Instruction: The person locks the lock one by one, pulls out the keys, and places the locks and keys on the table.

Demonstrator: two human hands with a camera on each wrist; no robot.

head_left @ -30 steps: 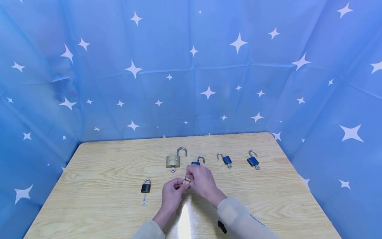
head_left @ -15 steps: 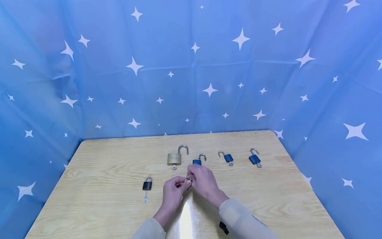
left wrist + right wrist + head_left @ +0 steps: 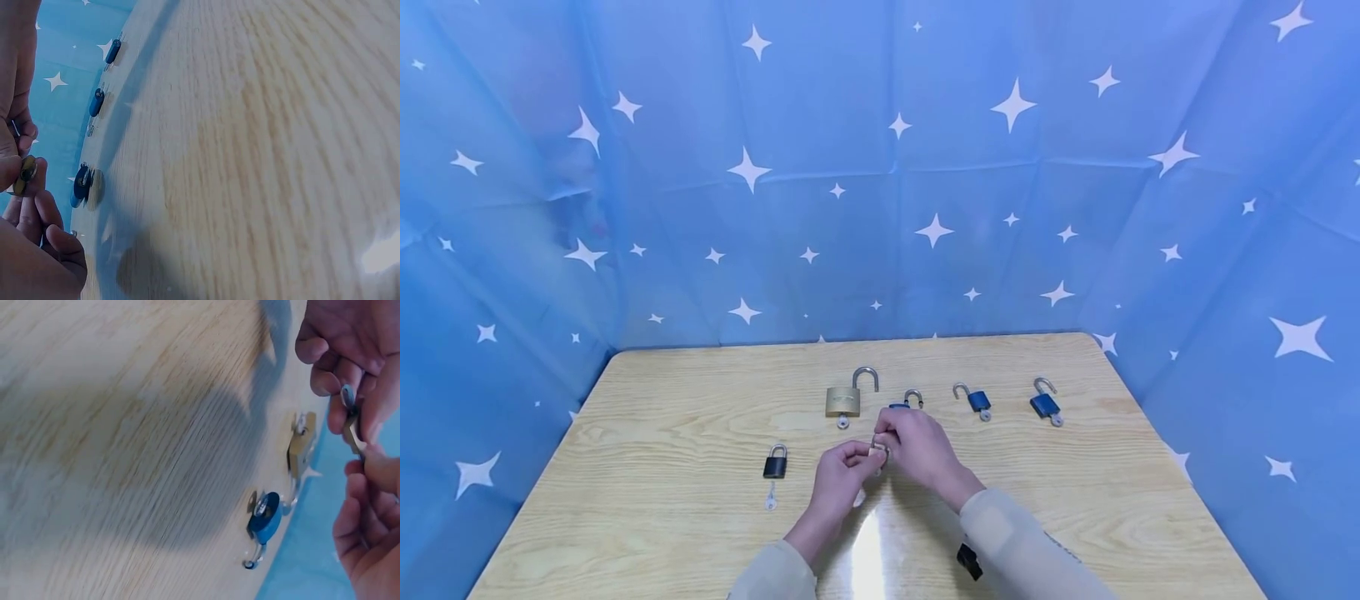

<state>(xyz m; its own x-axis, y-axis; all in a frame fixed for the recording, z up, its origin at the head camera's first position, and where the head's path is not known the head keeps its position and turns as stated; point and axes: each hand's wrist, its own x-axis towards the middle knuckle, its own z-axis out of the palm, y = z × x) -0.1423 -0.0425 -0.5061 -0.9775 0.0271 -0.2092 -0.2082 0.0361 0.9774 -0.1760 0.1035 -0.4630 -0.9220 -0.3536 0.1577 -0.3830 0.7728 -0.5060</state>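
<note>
A small brass-coloured padlock is held between both hands above the middle of the table. My left hand pinches its body between thumb and fingers. From its lower end a key sticks out, as the right wrist view shows. My right hand pinches the shackle end with thumb and forefinger, so most of the shackle is hidden. Behind the right hand lies a blue padlock with its shackle out, partly covered in the head view. In the left wrist view, the small padlock appears between the fingertips.
A large brass padlock and two blue padlocks, one nearer and one farther right, lie unlocked with keys in. To the left lies a closed black padlock, a key below it. A dark object shows beside the right sleeve.
The small padlock has turned slightly between the fingers. Both hands keep their hold in about the same place, while the head view has shifted a little. A pale spot now shows below the left hand.
</note>
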